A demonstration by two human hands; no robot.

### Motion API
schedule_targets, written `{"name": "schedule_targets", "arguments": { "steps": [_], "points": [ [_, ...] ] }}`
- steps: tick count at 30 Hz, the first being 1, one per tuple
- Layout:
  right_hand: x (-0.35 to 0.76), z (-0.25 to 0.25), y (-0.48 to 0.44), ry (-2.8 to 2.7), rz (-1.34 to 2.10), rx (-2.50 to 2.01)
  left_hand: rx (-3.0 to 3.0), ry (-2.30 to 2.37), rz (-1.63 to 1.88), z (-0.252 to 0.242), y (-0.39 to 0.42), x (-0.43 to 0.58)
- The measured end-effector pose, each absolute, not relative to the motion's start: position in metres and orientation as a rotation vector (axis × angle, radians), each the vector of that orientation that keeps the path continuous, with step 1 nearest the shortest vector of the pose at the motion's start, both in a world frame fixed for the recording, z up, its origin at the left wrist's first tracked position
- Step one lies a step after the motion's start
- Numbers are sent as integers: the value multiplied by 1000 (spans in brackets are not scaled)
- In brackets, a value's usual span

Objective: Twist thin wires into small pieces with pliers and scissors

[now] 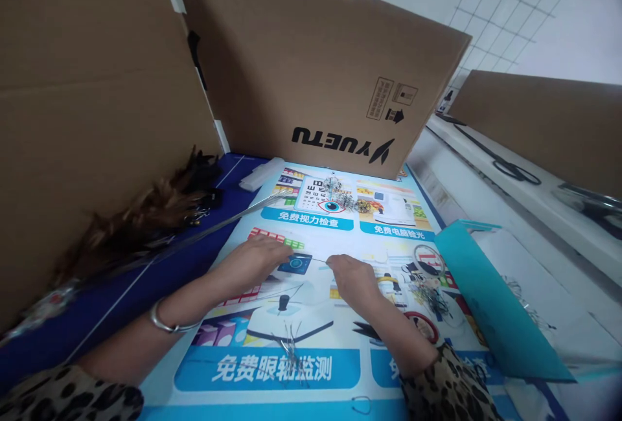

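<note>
Over the printed sheet [311, 304], my left hand [255, 258] and my right hand [350, 277] face each other, a short way apart. A thin wire [318, 260] stretches between their fingertips. Both hands are closed, each pinching one end of it. Below them on the sheet lies a bundle of thin silvery wires [290, 351]. Small tangled wire balls [340, 194] sit farther up the sheet. Right of my right hand are more loose wires [435, 298], a tape roll [429, 260] and a red ring [422, 328]. Black-tipped scissors or pliers [367, 330] are partly hidden by my right forearm.
Cardboard panels [321, 65] stand at the back and left. Brown feathers [140, 220] and long thin rods [228, 221] lie at the left. A teal box [505, 304] with wires inside stands at the right. Scissors [515, 171] lie on a white ledge beyond.
</note>
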State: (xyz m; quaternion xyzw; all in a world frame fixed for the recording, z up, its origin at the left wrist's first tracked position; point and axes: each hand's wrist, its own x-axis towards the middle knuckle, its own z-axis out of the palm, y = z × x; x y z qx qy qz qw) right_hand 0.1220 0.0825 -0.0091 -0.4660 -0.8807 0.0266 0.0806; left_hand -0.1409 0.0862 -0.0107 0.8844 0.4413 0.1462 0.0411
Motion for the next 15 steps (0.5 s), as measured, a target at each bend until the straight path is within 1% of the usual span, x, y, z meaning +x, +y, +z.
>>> {"name": "schedule_targets", "arguments": {
  "steps": [9,15],
  "points": [
    [116,-3,74,-2654,112,-1349,2727,1452,489,-3,71,-129],
    [113,3,72,-2816,271,-1297,2814,1279,411,-5,78,-138]
  ]
}}
